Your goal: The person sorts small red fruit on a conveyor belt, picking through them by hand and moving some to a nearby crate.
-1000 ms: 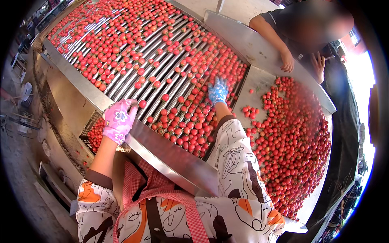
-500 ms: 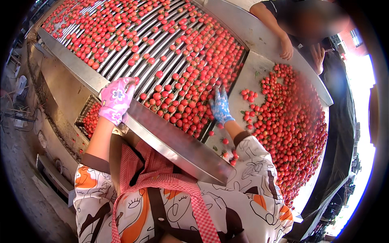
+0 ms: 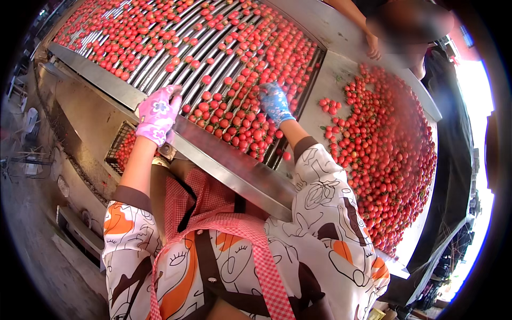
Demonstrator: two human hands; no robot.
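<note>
Small red tomatoes [image 3: 242, 128] cover much of a metal roller conveyor [image 3: 160, 74], packed most densely along its right side and near corner. My left hand [image 3: 160, 114], in a pink flowered glove, rests by the conveyor's near metal rail with its fingers curled in. What they hold, if anything, is hidden. Over the packed tomatoes at the right is my right hand [image 3: 276, 104] in a blue flowered glove. Its fingers are bent together toward the rollers, and their tips are partly hidden.
Right of the conveyor, a metal chute [image 3: 314, 90] bears a large tomato heap [image 3: 389, 165]. A black crate [image 3: 113, 149] with tomatoes stands below the left rail. Across the chute, another person's hand [image 3: 373, 48] lies on its far edge. A metal side plate [image 3: 229, 170] crosses before me.
My right hand has moved left and up over the tomatoes, its spread fingers now drawn in. My left hand has shifted slightly. The view has moved a little.
</note>
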